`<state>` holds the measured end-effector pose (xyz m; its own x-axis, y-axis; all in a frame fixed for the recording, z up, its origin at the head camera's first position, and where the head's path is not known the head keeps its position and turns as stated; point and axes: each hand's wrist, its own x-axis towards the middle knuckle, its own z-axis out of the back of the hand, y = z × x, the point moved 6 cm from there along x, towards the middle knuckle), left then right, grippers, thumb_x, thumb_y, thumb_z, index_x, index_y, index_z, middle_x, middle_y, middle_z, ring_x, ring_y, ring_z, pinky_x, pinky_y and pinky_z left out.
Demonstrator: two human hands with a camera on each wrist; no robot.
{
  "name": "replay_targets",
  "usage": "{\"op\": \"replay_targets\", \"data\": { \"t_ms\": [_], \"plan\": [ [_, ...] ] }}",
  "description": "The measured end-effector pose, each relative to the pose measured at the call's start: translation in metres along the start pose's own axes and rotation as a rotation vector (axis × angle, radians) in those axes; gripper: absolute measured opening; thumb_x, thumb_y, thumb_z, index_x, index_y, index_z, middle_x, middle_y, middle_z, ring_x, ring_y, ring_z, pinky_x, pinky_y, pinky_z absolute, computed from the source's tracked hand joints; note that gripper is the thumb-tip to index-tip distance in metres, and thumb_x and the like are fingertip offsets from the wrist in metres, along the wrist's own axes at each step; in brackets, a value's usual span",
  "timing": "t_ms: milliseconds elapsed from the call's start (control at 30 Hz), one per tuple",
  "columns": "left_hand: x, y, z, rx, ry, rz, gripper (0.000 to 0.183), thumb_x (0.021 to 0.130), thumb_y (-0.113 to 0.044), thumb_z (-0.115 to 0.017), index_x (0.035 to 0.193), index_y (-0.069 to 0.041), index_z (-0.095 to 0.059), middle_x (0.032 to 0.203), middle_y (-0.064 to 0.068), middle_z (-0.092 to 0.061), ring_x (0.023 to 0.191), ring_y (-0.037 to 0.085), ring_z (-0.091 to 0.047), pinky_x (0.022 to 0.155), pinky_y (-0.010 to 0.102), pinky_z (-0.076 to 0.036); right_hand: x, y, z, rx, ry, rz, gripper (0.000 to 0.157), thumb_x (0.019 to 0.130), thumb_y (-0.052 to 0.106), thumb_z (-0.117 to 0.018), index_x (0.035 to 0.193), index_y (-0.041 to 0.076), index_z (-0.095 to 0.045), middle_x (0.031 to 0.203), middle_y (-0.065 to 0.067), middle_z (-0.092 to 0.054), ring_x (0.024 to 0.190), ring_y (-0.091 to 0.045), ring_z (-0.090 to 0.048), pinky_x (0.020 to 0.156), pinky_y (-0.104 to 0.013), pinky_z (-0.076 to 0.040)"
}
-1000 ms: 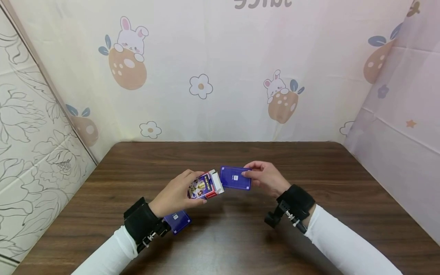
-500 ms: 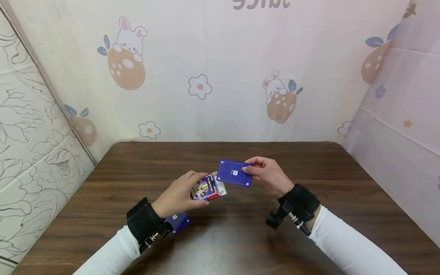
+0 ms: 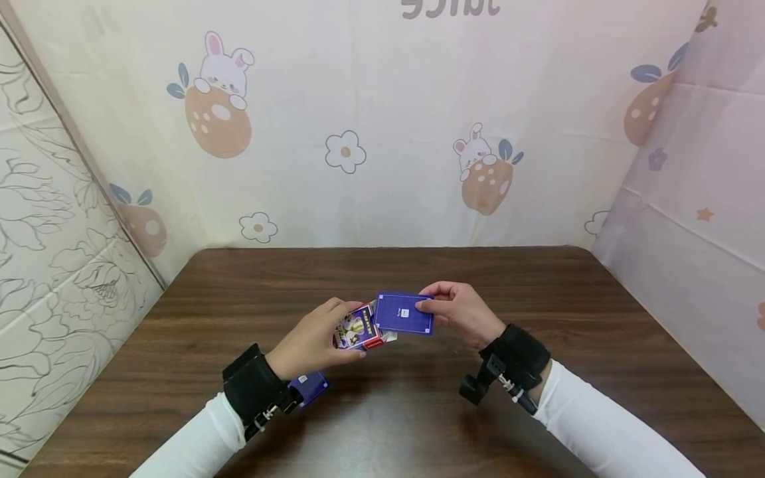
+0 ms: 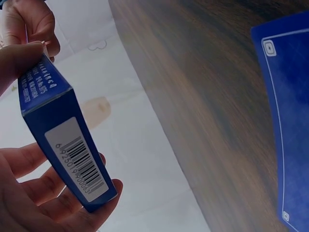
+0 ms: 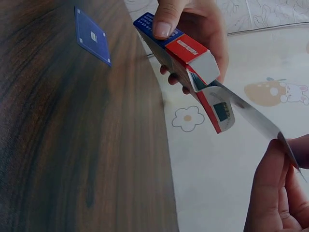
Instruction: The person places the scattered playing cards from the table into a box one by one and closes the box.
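Note:
My left hand (image 3: 311, 340) grips a small card box (image 3: 355, 328) by its sides. The box is blue and red with a printed picture; its barcode end (image 4: 77, 159) faces the left wrist camera. Its open end, with a white flap (image 5: 205, 67) bent out, points toward my right hand (image 3: 465, 313). Between right thumb and fingers I pinch a blue-backed playing card (image 3: 404, 313) by its right edge. In the right wrist view the card's other end reaches the box's mouth. A second blue card (image 3: 311, 388) lies on the table, partly hidden behind the left wrist.
The dark wood-grain table (image 3: 382, 425) spreads under both hands. A pale curtain (image 3: 388, 186) printed with rabbits and flowers hangs behind its far edge, and more sheeting closes off both sides. Black camera straps (image 3: 254, 382) ring both wrists.
The card in my right hand rose slightly, then came down and left, and now overlaps the box's open end. My left hand with the box has shifted a little right.

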<state>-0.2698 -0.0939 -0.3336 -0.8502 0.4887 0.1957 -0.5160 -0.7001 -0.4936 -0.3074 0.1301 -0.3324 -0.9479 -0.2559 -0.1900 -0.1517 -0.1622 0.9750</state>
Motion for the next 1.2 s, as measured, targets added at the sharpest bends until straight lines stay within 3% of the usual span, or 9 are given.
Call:
{"op": "replay_targets", "data": {
  "t_ms": [633, 867, 1200],
  "plan": [
    [0.001, 0.0, -0.002, 0.022, 0.018, -0.034, 0.073, 0.073, -0.037, -0.08, 0.134, -0.012, -0.049, 0.11, 0.001, -0.055, 0.091, 0.012, -0.051, 0.077, 0.027, -0.05, 0.004, -0.006, -0.006, -0.095, 0.035, -0.095, 0.03, 0.089, 0.012, -0.065, 0.111, -0.007, -0.058, 0.114, -0.022, -0.057, 0.091, -0.027, -0.06, 0.085, -0.039, -0.052],
    [0.002, 0.001, -0.003, 0.022, 0.023, -0.041, 0.073, 0.073, -0.036, -0.08, 0.134, -0.013, -0.049, 0.11, 0.001, -0.054, 0.091, 0.011, -0.05, 0.077, 0.027, -0.049, 0.004, -0.008, -0.006, -0.068, 0.064, -0.114, 0.027, 0.089, 0.01, -0.064, 0.11, -0.007, -0.059, 0.111, -0.021, -0.059, 0.088, -0.025, -0.06, 0.082, -0.036, -0.053],
    [0.002, 0.0, -0.004, 0.007, 0.048, -0.055, 0.073, 0.073, -0.036, -0.08, 0.134, -0.013, -0.049, 0.109, 0.0, -0.054, 0.09, 0.011, -0.05, 0.075, 0.026, -0.048, 0.007, -0.011, -0.007, -0.029, 0.167, -0.109, 0.027, 0.089, 0.01, -0.063, 0.11, -0.007, -0.059, 0.109, -0.019, -0.059, 0.088, -0.024, -0.06, 0.081, -0.036, -0.053]
  ]
}}
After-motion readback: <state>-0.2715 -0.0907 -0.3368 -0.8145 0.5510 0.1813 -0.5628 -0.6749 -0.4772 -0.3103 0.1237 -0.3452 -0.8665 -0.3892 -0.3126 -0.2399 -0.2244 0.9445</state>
